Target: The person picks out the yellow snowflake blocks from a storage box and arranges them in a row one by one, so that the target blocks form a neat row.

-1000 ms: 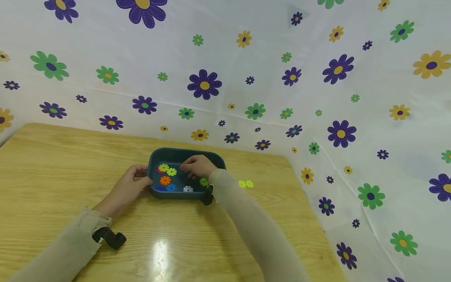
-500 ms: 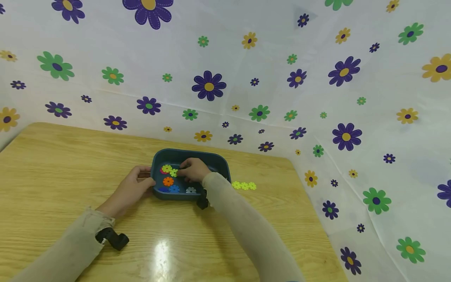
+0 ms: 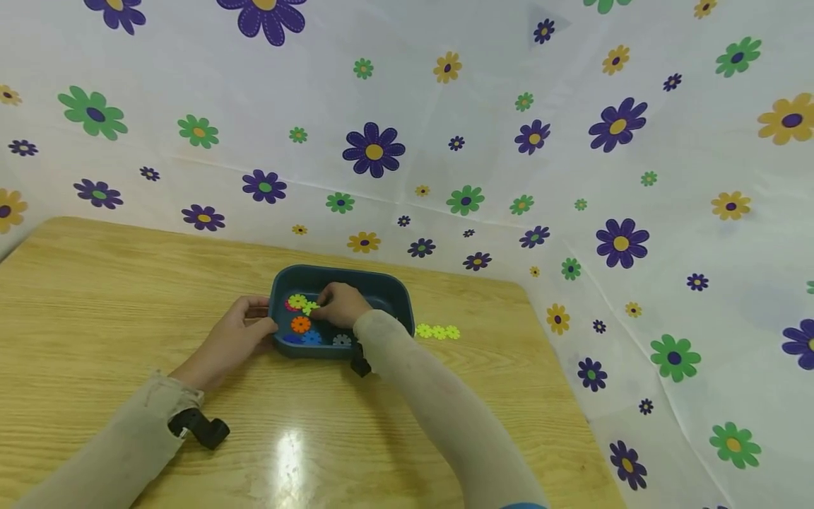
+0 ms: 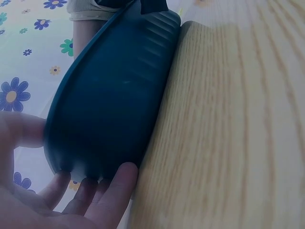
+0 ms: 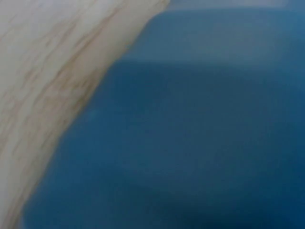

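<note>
A dark teal tray [image 3: 383, 285] sits on the wooden table with several flower-shaped plastic snowflake discs inside. My left hand [image 3: 234, 338] holds the tray's left end; in the left wrist view its fingertips [image 4: 125, 172] press the outer wall. Inside the tray, my right hand [image 3: 343, 306] pinches the edge of a yellow-green snowflake disc [image 3: 309, 308] with thumb and forefinger. Beside it lie another yellow disc [image 3: 297, 301] over a pink one, and an orange disc [image 3: 301, 324]. Blue discs [image 3: 311, 338] and a grey one [image 3: 342, 340] are along the front wall.
Three yellow-green discs [image 3: 439, 332] lie in a row on the table [image 3: 509, 396] to the tray's right. Behind the table hangs a white flower-printed cloth [image 3: 305, 85]. The right wrist view is mostly filled by a blurred blue tray wall [image 5: 181, 133].
My right hand has moved left within the tray to the yellow-green disc. The row outside, partly covered by the sleeve before, now shows three discs. My left hand stays at the tray's end.
</note>
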`<act>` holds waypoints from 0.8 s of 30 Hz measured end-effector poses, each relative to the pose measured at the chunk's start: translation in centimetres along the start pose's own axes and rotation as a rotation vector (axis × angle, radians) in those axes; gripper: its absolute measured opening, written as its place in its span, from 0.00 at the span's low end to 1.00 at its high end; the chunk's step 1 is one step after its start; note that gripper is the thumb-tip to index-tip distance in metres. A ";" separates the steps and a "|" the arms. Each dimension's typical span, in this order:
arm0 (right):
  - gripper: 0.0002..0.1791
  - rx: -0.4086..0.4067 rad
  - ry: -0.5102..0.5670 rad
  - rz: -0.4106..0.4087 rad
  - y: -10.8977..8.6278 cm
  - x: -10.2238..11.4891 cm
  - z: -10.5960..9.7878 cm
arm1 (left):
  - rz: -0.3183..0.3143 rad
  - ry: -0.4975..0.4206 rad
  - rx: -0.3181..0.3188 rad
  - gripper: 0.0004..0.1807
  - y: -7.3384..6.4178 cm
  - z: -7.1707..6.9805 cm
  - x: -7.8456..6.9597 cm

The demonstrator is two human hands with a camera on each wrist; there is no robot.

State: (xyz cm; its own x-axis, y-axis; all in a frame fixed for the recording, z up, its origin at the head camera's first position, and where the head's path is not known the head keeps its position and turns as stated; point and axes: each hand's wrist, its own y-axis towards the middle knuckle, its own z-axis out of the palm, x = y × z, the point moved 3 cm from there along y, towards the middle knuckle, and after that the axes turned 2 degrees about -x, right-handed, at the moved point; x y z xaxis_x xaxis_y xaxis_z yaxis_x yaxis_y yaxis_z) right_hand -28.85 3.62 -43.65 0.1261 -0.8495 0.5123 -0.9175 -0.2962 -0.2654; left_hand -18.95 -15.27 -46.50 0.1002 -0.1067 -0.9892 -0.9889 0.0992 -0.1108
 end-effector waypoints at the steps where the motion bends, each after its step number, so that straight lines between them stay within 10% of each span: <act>1: 0.14 0.001 0.001 0.004 -0.1 0.1 0.0 | 0.000 0.000 0.001 0.31 0.0 0.0 0.0; 24: 0.09 0.116 0.194 0.042 0.4 -0.9 -0.4 | -0.006 -0.007 0.003 0.32 -0.2 0.0 -0.3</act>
State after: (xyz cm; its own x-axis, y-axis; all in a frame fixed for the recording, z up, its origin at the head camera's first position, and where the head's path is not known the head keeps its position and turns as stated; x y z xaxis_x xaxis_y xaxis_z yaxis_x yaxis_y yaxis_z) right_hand -29.47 4.50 -43.87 0.0037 -0.7657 0.6431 -0.8697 -0.3199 -0.3759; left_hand -18.79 -15.27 -46.16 0.1073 -0.1001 -0.9892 -0.9878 0.1019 -0.1175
